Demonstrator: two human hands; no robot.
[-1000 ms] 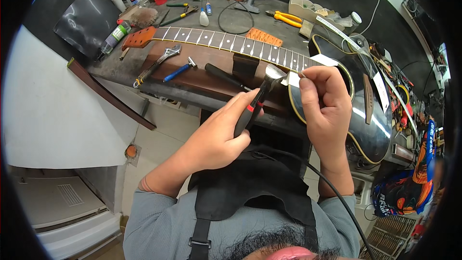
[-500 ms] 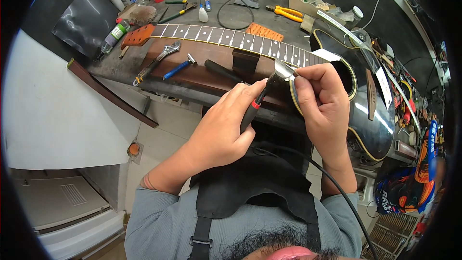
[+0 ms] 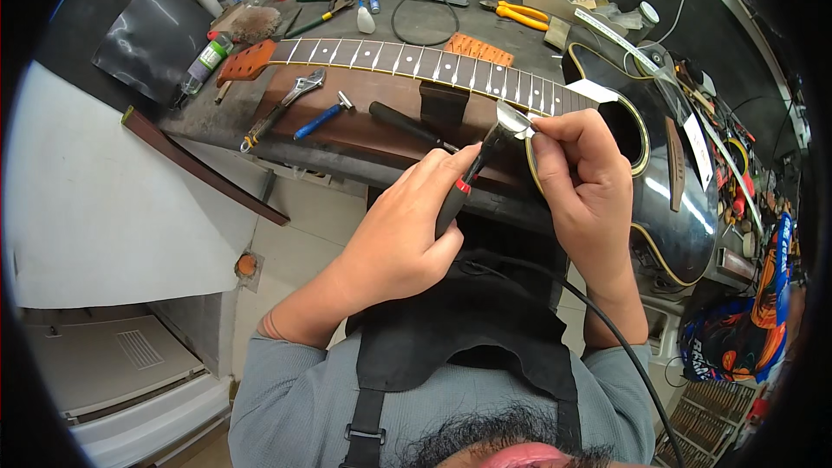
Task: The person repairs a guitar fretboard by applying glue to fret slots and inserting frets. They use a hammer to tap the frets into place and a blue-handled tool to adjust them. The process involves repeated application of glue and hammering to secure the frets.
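Note:
My left hand is closed around nippers with black-and-red handles and a broad silver head pointing up and right. At that head, the fingertips of my right hand are pinched together. What they hold is too small and covered to name. Just beyond both hands, a black acoustic guitar lies with its fretted neck running left to an orange-brown headstock. The neck carries light fret lines and dots. White paper lies where the neck meets the body.
An adjustable wrench, a blue-handled hammer and a black-handled tool lie on the near side of the neck. Yellow-handled pliers and a slotted orange block are behind it. Tools crowd the right side. A cable crosses my lap.
The nippers' head has tilted slightly, and its silver face looks a little different beside my right fingertips. Both hands keep nearly the same grip, and the whole view has shifted slightly.

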